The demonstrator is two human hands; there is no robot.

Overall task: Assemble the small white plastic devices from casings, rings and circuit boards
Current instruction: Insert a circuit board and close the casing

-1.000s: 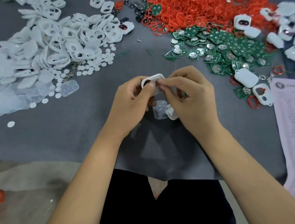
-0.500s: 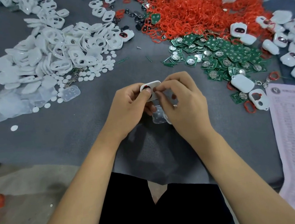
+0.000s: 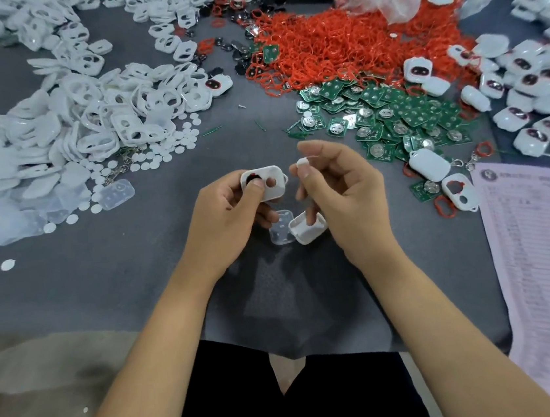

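My left hand (image 3: 224,210) grips a white front casing (image 3: 269,181) with a red ring showing in one of its holes; the thumb lies across its face. My right hand (image 3: 341,187) pinches a small white disc (image 3: 302,163) between thumb and forefinger, just right of the casing and apart from it. Its lower fingers hold a white back casing (image 3: 306,228), open side up. A clear button pad (image 3: 281,230) lies on the grey mat below my hands.
White front casings (image 3: 125,112) are heaped at the left with white discs (image 3: 170,144) and clear pads (image 3: 116,194). Red rings (image 3: 333,40) are piled at the back, green circuit boards (image 3: 389,113) to the right, finished devices (image 3: 534,89) far right. A pink sheet (image 3: 546,253) lies at right.
My hands have drawn apart. The right hand left the front casing and now holds a white disc up beside it; the left hand keeps the casing.
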